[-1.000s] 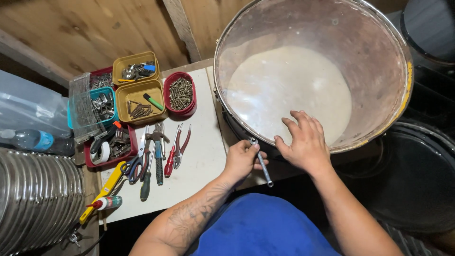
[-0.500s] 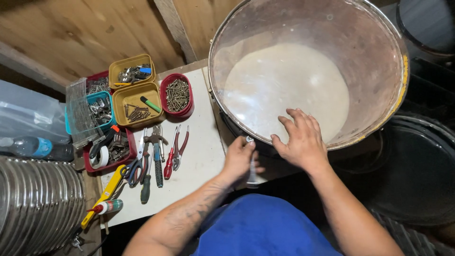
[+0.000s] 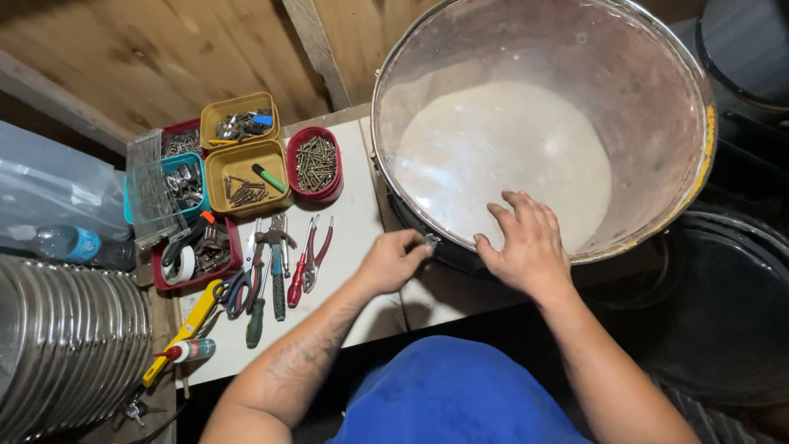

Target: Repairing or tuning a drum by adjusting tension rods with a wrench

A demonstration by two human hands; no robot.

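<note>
White table (image 3: 362,230) with tools (image 3: 275,263), trays (image 3: 246,168)

Single head view — steeply down, close over workbench (image 3: 353,230).

Rough wooden plank wall (image 3: 140,57) up past the hands, white worktable (image 3: 353,222) under them, dim light underneath.

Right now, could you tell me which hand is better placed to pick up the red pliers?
Left. The left hand lies nearest the red pliers, while the right hand rests flat on the drum.
</note>
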